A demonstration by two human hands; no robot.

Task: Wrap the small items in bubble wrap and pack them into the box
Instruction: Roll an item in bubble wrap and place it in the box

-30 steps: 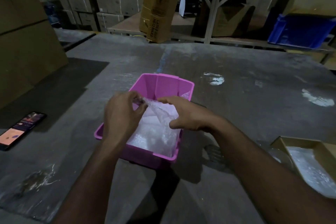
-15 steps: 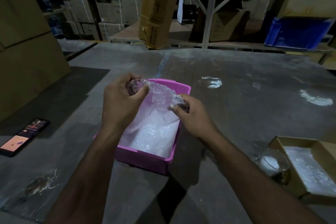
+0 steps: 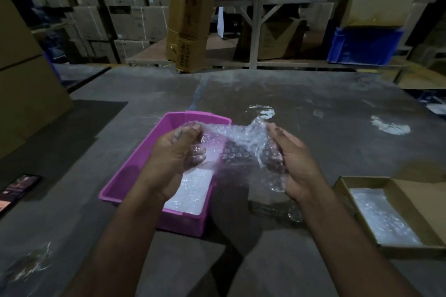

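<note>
left hand (image 3: 179,152) raised over the pink bin (image 3: 135,176), fingers curled and gripping one end of a sheet of bubble wrap (image 3: 241,144). right hand (image 3: 293,164) just right of the bin, fingers curled round the other end of the same sheet. sheet stretched between the two hands, held up off the grey table (image 3: 313,108), partly above the bin's right edge. inside the bin, a stack of more bubble wrap (image 3: 190,190) lying flat on the bottom. near right, an open cardboard box (image 3: 395,185) on the table, lined with bubble wrap (image 3: 379,217). between the right wrist and the box, something clear and glassy (image 3: 295,216) low on the table, mostly hidden by the arm; cannot tell what it is. far left edge, a phone (image 3: 18,188) lying flat with its screen lit. beyond the table, stacked cartons, a metal rack and a blue crate (image 3: 364,46) on the far right.
</note>
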